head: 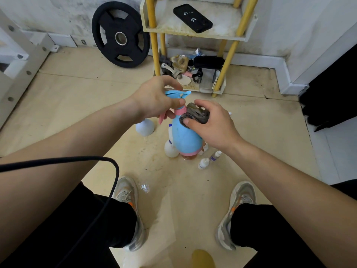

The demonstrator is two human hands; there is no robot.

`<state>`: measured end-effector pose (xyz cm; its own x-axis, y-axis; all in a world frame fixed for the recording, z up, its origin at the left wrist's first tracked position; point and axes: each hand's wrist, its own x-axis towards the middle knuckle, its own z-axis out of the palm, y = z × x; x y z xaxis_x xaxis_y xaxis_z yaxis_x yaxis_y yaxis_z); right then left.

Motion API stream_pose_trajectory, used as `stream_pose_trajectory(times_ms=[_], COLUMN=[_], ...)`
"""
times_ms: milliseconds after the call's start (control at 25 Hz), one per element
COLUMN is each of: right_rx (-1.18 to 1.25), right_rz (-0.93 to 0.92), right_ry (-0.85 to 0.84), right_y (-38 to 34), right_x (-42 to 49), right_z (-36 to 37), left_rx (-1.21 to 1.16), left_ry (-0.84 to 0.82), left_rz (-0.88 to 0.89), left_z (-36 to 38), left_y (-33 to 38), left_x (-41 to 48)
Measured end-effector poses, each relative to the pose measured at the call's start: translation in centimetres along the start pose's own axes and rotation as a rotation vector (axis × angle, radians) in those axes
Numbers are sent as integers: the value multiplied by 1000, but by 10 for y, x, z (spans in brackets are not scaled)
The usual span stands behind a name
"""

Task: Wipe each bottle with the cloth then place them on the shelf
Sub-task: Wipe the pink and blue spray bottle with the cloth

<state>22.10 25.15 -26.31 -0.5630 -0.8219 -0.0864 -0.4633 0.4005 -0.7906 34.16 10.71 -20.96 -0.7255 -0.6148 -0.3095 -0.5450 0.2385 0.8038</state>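
Observation:
My left hand (157,97) grips the neck of a blue spray bottle (184,139) with a pink collar and trigger, held above the floor. My right hand (211,124) holds a crumpled grey cloth (196,115) and presses it against the bottle's upper right side. Under and around the bottle, more bottles stand on the floor: a white one (145,127) to the left, another white one (171,149) partly hidden behind the blue bottle, and two small white ones (203,163) (216,156) to the right. The yellow-posted shelf (195,32) stands beyond.
A black phone (192,18) lies on the shelf's upper board; its bottom board (193,74) is piled with clutter. A black weight plate (120,37) leans on the wall at left. My two shoes (127,209) (234,213) stand on the floor below. A black cable (108,190) crosses my left arm.

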Motion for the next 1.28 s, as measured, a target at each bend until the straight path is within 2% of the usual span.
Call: stream_pose_trajectory(times_ms=[80, 160, 280, 440, 640, 760, 880, 960, 1080, 1200, 1280], right_rx=[0, 13, 23, -11, -212, -456, -660, -652, -533, -271, -51], right_rz=[-30, -48, -30, -49, -302, -522, -622, -645, -566, -334, -180], right_ry=[18, 15, -10, 12, 164, 239, 236, 226, 154, -44, -116], right_y=[-1, -2, -2, 5, 9, 19, 27, 25, 15, 13, 16], right_x=[0, 1, 0, 7, 7, -1, -1, 6, 12, 22, 32], right_z=[-2, -3, -3, -1, 8, 19, 22, 16, 2, -9, -18], left_rx=[111, 114, 91, -88, -353, -545, -590, -559, -455, -354, -340], left_ry=[46, 59, 62, 68, 262, 338, 310, 263, 201, 159, 139], left_rz=[73, 79, -20, -159, -244, -305, -330, -328, -286, -256, -246], left_z=[-2, -2, 2, 11, 26, 22, 16, 15, 14, 15, 18], left_y=[-1, -1, -2, -6, -6, -4, -2, -2, -4, -7, -6], left_x=[1, 1, -1, -1, 1, 6, 7, 5, 3, 0, -2])
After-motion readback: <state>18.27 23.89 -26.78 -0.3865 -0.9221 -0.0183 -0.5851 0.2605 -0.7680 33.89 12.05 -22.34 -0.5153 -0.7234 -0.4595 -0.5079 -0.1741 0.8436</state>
